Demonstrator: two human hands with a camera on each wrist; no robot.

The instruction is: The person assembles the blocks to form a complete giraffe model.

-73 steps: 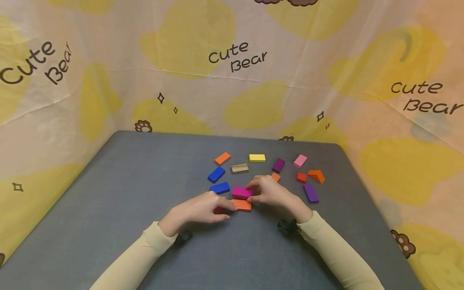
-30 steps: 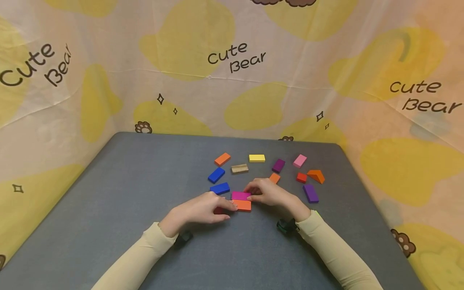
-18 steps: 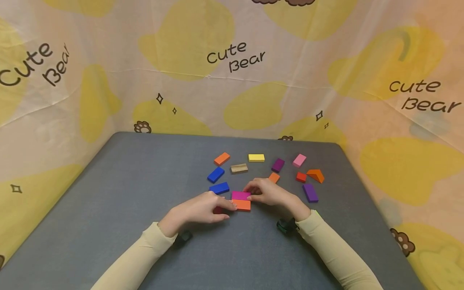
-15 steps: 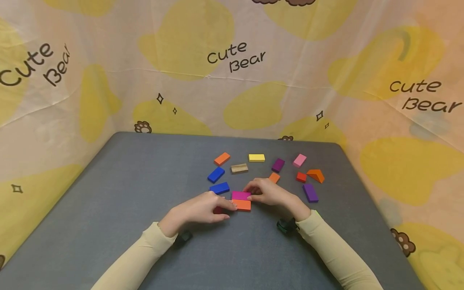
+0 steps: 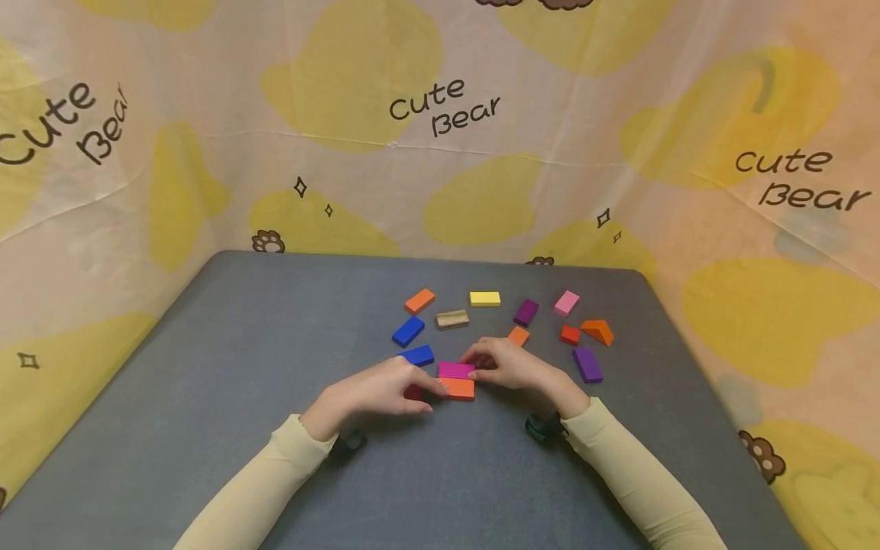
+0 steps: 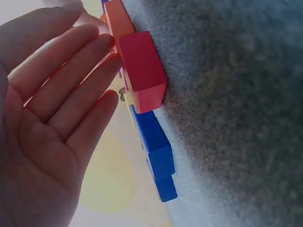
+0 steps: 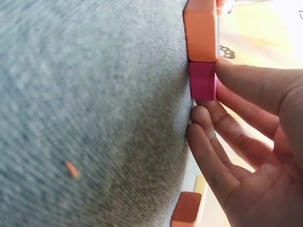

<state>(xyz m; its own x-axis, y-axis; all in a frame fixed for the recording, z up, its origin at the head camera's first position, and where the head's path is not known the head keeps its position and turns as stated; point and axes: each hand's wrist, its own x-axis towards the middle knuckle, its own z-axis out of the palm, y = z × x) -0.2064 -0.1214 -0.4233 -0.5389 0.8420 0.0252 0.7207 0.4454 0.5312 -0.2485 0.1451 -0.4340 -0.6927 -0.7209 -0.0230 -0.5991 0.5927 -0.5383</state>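
A magenta block [image 5: 456,370] lies flat with its long side against an orange block [image 5: 457,389]. My right hand [image 5: 512,367] pinches the magenta block at its right end, thumb on the near side and fingers behind, as the right wrist view shows of the magenta block [image 7: 202,81]. My left hand [image 5: 381,388] is stretched over a red block [image 6: 142,68], its fingertips at that block and the index finger reaching the left end of the orange block. From above, the left hand mostly hides the red block. A blue block [image 5: 417,355] lies just beyond the left fingers.
Behind the hands lie a second blue block [image 5: 409,331], a wood-coloured piece [image 5: 452,319] and a yellow block [image 5: 484,299]. To the right are a purple block [image 5: 587,364], a small red block [image 5: 570,334] and an orange triangle [image 5: 597,331]. Printed cloth walls surround the grey table [image 5: 206,428].
My right hand has brought the magenta block down and toward me until it lies against the orange block. Lately the left hand has lifted slightly at the knuckles; the right has stayed put.
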